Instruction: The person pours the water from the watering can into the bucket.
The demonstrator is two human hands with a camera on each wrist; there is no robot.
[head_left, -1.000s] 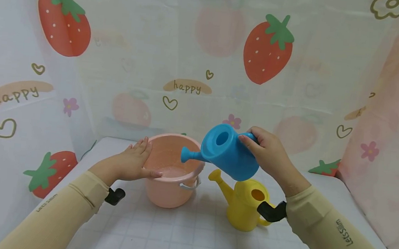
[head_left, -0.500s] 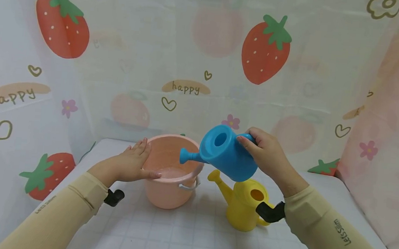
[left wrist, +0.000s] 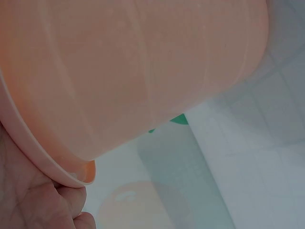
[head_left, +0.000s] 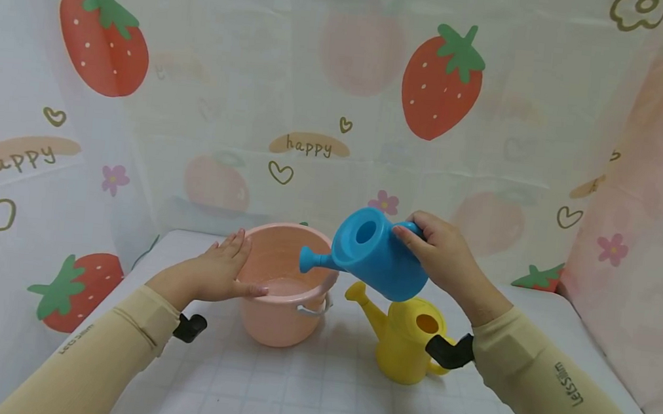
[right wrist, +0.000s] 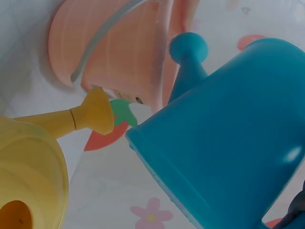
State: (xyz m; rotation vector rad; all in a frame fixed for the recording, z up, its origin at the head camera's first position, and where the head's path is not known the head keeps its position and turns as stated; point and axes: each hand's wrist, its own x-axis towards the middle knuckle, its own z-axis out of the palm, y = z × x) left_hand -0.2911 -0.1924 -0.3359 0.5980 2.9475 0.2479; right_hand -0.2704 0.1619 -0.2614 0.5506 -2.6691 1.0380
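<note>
My right hand (head_left: 442, 253) grips the handle of a blue watering can (head_left: 380, 254), raised off the table and tipped left. Its spout head (head_left: 308, 259) hangs over the opening of a pink bucket (head_left: 280, 324). On the bucket's left rim rests my left hand (head_left: 213, 272), its fingers extended and its thumb along the front rim. The left wrist view shows my palm (left wrist: 28, 195) against the rim, beside the bucket wall (left wrist: 143, 67). A yellow watering can (head_left: 405, 345) stands upright below the blue one. No water stream is visible at the spout.
The bucket's pale handle (right wrist: 102, 36) hangs down its side, facing the yellow can's spout (right wrist: 95, 112). A white grid-patterned cloth (head_left: 268, 392) covers the table. Strawberry-printed curtains (head_left: 344, 57) stand close behind and at both sides.
Both hands, the blue watering can and the bucket keep nearly the same places. The whole head view has shifted very slightly.
</note>
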